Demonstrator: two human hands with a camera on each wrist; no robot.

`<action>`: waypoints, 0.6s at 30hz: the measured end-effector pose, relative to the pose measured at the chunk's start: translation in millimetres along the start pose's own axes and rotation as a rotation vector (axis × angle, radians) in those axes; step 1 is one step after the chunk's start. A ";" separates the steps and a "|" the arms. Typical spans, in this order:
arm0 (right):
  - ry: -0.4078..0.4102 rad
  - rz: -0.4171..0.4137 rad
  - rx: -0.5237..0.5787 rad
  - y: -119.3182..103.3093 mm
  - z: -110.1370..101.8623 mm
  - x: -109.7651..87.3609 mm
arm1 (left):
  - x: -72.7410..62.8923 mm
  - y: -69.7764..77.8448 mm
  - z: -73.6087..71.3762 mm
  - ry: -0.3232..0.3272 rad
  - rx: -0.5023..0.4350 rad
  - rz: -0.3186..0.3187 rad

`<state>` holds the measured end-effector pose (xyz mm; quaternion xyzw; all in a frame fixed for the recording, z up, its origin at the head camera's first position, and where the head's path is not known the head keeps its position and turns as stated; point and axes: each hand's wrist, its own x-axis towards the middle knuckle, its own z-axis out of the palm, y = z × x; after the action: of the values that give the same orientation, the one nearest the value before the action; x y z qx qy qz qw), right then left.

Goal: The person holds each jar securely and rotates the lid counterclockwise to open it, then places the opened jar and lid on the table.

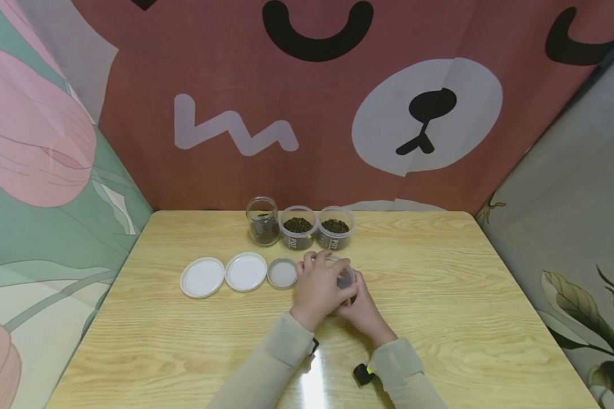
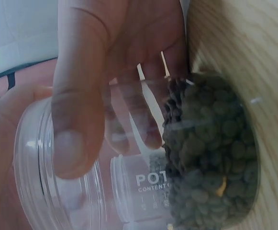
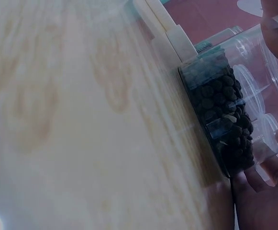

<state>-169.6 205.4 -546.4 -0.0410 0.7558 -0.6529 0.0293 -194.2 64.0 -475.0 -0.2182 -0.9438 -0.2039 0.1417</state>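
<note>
A clear jar [image 1: 347,278] partly filled with dark round pellets [image 2: 215,153] stands on the table between both hands. My left hand [image 1: 318,288] grips it near the rim, with the thumb across the clear wall in the left wrist view. From the right side my right hand [image 1: 363,311] holds the same jar; its fingers [image 3: 268,196] lie against the lower wall in the right wrist view. Just left of my left hand lies a small greyish round lid [image 1: 282,273]. The hands hide much of the jar in the head view.
Behind the hands stand a clear jar [image 1: 263,228] and two tubs marked POT, the middle tub [image 1: 297,241] and the right tub [image 1: 335,241], each with dark pellets. Two white lids, one leftmost [image 1: 202,278] and one beside it [image 1: 246,272], lie at left. A printed cloth [image 1: 235,182] hangs behind the table.
</note>
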 end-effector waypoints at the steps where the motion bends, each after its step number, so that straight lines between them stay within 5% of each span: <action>1: 0.000 0.001 0.003 -0.5 0.0 -0.1 | 0.0 1.0 0.6 0.013 -0.004 -0.010; 18: 0.001 -0.023 0.009 2.2 0.7 0.3 | 3.4 12.7 -1.3 0.040 -0.086 -0.186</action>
<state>-169.8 205.0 -548.7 -0.0492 0.7523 -0.6567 0.0217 -191.0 75.0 -468.5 -0.1313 -0.9474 -0.2606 0.1317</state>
